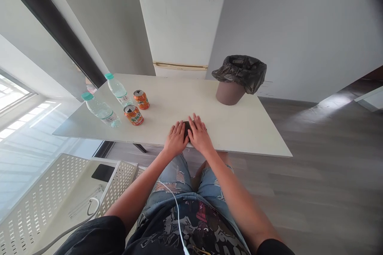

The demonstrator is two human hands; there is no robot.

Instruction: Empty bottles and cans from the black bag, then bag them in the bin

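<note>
Two bare hands lie palm down, side by side, at the near edge of a long white rectangular table (194, 99). Between and partly under them is a small dark flat object (187, 126), which is too covered to identify. The left hand (176, 138) has its fingers stretched out and lightly spread, their tips touching the object's left side. The right hand (200, 135) is likewise flat and unclenched, and its fingers lie over the object's right part. Neither hand is closed around the object.

Toward the table's left end are two clear plastic water bottles with teal caps (100, 109), both tilted in this view. Just to their right stand two opened orange drink cans (133, 114), upright and close together. Near the far right corner, well apart from the hands, is a brown round waste bin lined with a black plastic bag (239, 79). A tall white cabinet (182, 20) rises behind the table. At lower left, a white perforated metal chair (44, 199) has a flat black rectangle (103, 172) lying beside it.
</note>
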